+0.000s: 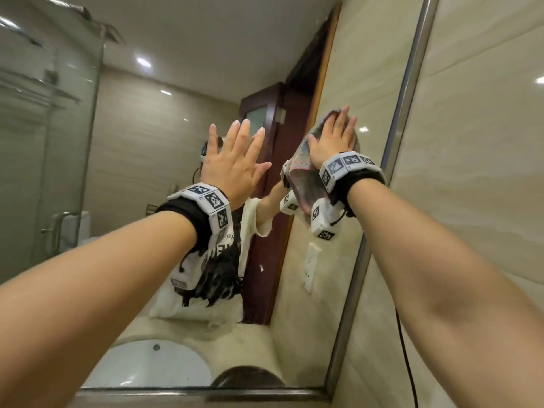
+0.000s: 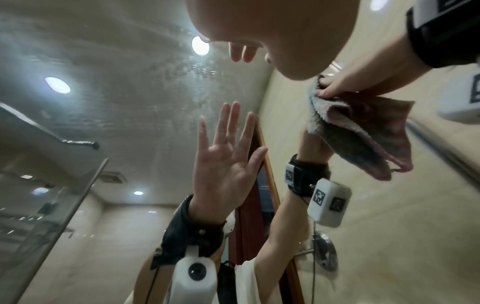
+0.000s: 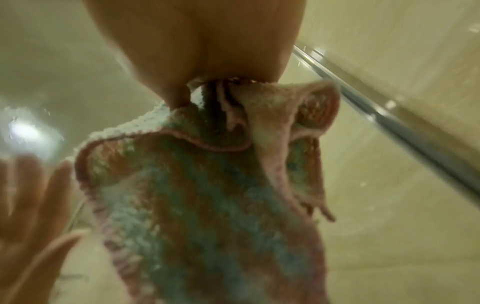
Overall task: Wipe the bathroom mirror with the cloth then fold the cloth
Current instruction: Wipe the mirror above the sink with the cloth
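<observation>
The bathroom mirror [image 1: 141, 148] fills the left and middle of the head view, bounded on the right by a metal frame [image 1: 401, 113]. My left hand [image 1: 235, 151] lies flat on the glass with fingers spread, holding nothing; its reflection [image 2: 226, 154] shows an open palm. My right hand [image 1: 334, 139] presses a striped pink, blue and brown cloth [image 1: 303, 181] against the glass, close to the right frame, fingers straight. The cloth's lower part [image 3: 202, 195] hangs loose and rumpled below the palm [image 3: 202, 41]. Wipe streaks [image 2: 168, 72] show on the glass.
A beige tiled wall [image 1: 477, 172] stands right of the frame [image 3: 389, 115]. The mirror reflects a white sink [image 1: 147, 366], a glass shower screen [image 1: 59, 142] and a dark wooden door [image 1: 265, 172]. A black cable [image 1: 407, 363] hangs down by the right arm.
</observation>
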Action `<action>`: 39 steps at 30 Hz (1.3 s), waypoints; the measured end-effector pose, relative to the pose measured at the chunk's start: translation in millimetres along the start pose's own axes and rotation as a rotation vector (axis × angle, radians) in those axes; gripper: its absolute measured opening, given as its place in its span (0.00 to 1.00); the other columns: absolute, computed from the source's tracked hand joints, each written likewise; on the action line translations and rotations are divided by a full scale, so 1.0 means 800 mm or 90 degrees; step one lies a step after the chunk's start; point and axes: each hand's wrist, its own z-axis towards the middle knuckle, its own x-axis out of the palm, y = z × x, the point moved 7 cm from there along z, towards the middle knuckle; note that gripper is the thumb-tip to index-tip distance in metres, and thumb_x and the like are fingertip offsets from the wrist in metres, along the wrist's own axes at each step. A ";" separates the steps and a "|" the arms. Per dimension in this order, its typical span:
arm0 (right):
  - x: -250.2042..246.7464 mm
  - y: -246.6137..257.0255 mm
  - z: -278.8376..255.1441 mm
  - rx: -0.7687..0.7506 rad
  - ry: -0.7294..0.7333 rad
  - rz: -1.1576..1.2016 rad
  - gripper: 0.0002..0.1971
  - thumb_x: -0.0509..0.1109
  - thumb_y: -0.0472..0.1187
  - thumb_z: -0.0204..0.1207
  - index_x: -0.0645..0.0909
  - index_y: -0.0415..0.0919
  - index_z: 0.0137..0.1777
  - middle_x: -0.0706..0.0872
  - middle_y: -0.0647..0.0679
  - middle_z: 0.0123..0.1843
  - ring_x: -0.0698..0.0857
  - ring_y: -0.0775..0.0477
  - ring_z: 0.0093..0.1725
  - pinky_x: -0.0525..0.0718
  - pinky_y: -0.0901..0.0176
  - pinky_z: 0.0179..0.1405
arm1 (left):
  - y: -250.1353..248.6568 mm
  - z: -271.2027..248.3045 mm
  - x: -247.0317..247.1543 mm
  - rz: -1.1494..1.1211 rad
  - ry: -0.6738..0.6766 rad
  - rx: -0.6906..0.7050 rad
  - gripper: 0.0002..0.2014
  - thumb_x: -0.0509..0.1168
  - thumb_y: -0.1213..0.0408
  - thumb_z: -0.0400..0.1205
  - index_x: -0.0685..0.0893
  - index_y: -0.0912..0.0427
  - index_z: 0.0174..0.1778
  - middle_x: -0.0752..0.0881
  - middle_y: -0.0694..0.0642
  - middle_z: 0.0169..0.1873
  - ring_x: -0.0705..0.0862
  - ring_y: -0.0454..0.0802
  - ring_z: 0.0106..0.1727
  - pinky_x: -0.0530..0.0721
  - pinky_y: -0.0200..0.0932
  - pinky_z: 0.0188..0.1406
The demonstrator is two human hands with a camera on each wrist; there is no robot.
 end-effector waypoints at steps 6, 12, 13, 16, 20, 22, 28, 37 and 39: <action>0.046 0.063 -0.053 -0.162 0.015 -0.050 0.36 0.50 0.54 0.84 0.37 0.39 0.83 0.30 0.41 0.83 0.32 0.35 0.82 0.34 0.37 0.78 | 0.048 0.004 -0.002 -0.073 -0.006 -0.109 0.31 0.40 0.43 0.86 0.47 0.53 0.83 0.45 0.59 0.82 0.44 0.56 0.83 0.39 0.63 0.79; 0.139 0.065 -0.177 -0.201 0.114 -0.067 0.38 0.48 0.56 0.84 0.29 0.40 0.81 0.27 0.44 0.82 0.28 0.38 0.81 0.29 0.38 0.78 | 0.036 -0.024 0.011 -0.074 0.016 -0.082 0.32 0.41 0.43 0.86 0.47 0.54 0.83 0.45 0.59 0.83 0.43 0.56 0.84 0.40 0.64 0.79; 0.144 0.060 -0.181 -0.208 0.130 -0.066 0.38 0.48 0.56 0.84 0.29 0.41 0.81 0.27 0.45 0.82 0.28 0.39 0.81 0.30 0.39 0.78 | 0.033 -0.030 0.014 -0.067 0.023 -0.076 0.32 0.41 0.43 0.86 0.47 0.54 0.83 0.45 0.58 0.83 0.43 0.56 0.84 0.41 0.64 0.79; 0.131 0.047 -0.153 -0.203 0.144 -0.060 0.38 0.47 0.58 0.84 0.28 0.43 0.81 0.25 0.45 0.82 0.27 0.40 0.81 0.31 0.38 0.79 | 0.027 -0.036 0.014 -0.054 0.038 -0.053 0.32 0.41 0.43 0.86 0.46 0.54 0.83 0.45 0.58 0.83 0.43 0.55 0.84 0.41 0.63 0.79; 0.058 0.008 -0.061 -0.007 0.054 0.010 0.39 0.49 0.59 0.83 0.35 0.39 0.83 0.31 0.43 0.84 0.34 0.36 0.83 0.40 0.38 0.81 | 0.024 -0.029 0.002 -0.058 0.015 -0.037 0.32 0.41 0.42 0.86 0.47 0.53 0.83 0.47 0.58 0.83 0.44 0.54 0.84 0.43 0.64 0.79; 0.020 -0.019 -0.022 0.080 0.023 0.050 0.39 0.52 0.58 0.83 0.39 0.38 0.83 0.34 0.42 0.84 0.37 0.36 0.83 0.44 0.39 0.81 | 0.021 -0.023 -0.002 -0.060 0.008 -0.030 0.32 0.41 0.42 0.85 0.47 0.53 0.83 0.48 0.58 0.83 0.45 0.54 0.84 0.43 0.63 0.80; 0.020 -0.055 -0.017 0.208 -0.093 0.130 0.37 0.50 0.59 0.83 0.45 0.38 0.84 0.40 0.42 0.85 0.42 0.36 0.84 0.45 0.41 0.82 | 0.016 -0.019 0.001 -0.095 0.006 -0.035 0.30 0.41 0.43 0.86 0.48 0.51 0.83 0.48 0.57 0.83 0.45 0.54 0.84 0.44 0.63 0.80; 0.065 -0.083 -0.059 0.186 -0.042 0.072 0.39 0.48 0.60 0.83 0.39 0.36 0.83 0.37 0.41 0.85 0.39 0.35 0.83 0.43 0.39 0.81 | 0.000 -0.023 0.016 -0.102 0.041 -0.022 0.31 0.40 0.42 0.85 0.48 0.51 0.83 0.49 0.57 0.83 0.46 0.54 0.84 0.43 0.63 0.79; 0.040 -0.072 -0.034 0.201 -0.064 0.076 0.38 0.49 0.59 0.83 0.41 0.35 0.83 0.38 0.41 0.85 0.40 0.35 0.83 0.43 0.40 0.81 | 0.008 -0.014 0.013 -0.106 0.030 -0.038 0.31 0.41 0.43 0.85 0.48 0.52 0.83 0.50 0.58 0.83 0.47 0.55 0.84 0.44 0.63 0.79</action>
